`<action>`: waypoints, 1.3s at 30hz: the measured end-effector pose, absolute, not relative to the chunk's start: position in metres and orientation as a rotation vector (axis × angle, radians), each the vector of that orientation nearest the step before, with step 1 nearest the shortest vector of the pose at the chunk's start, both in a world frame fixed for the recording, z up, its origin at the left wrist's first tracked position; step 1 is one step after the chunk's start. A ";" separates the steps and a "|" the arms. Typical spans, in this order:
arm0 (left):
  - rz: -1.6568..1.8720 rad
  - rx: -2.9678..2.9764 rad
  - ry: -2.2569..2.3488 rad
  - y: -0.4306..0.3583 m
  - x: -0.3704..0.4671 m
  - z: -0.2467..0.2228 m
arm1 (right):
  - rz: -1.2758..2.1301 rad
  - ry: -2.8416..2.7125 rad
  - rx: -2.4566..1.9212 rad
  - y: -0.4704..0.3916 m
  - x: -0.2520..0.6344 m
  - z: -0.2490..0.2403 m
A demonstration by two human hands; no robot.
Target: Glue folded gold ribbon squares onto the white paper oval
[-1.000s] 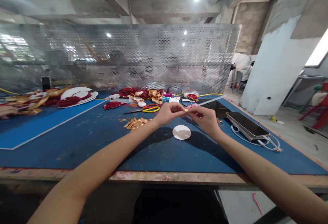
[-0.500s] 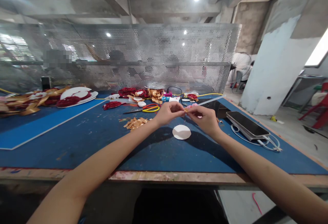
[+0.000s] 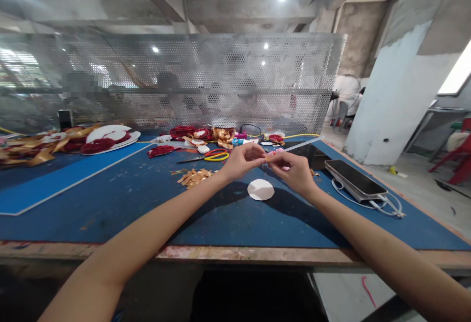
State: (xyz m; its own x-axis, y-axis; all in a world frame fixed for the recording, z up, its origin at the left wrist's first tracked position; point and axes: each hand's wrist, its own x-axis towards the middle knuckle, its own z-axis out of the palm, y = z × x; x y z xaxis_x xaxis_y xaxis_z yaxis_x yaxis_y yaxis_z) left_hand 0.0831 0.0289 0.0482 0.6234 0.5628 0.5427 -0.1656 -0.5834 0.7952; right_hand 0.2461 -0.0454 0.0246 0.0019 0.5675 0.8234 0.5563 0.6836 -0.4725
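Note:
Close together above the table, my left hand [image 3: 241,162] and my right hand [image 3: 294,171] meet at the fingertips. Both pinch a small gold ribbon piece [image 3: 266,159], most of it covered by the fingers. Below them a white oval disc [image 3: 261,190] lies flat on the blue mat, partly in shadow. A pile of cut gold ribbon pieces [image 3: 195,177] lies beside my left forearm. Just beyond that pile are scissors with yellow and red handles [image 3: 217,155]. Something pink [image 3: 275,151] shows behind the fingertips of my right hand.
A phone [image 3: 356,178] with a coiled white cable [image 3: 395,206] rests at the right. Dark red and gold ribbon work [image 3: 73,140] with white discs fills the far left. More red pieces [image 3: 182,131] lie along a perforated metal screen [image 3: 221,76]; people are dimly visible behind it.
Almost nothing differs. Both hands keep their pinch at the same place, with only a slight shift of the fingers.

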 end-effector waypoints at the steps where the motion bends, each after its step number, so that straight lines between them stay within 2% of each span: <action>1: 1.031 1.951 0.312 0.029 0.083 0.048 | 0.014 -1.649 -0.932 -0.046 0.246 0.025; 26: 0.922 1.952 0.272 0.027 0.083 0.048 | 0.031 -1.653 -0.925 -0.045 0.246 0.025; 39: 0.892 2.265 0.441 0.022 0.081 0.047 | -0.170 -1.853 -1.045 -0.045 0.246 0.022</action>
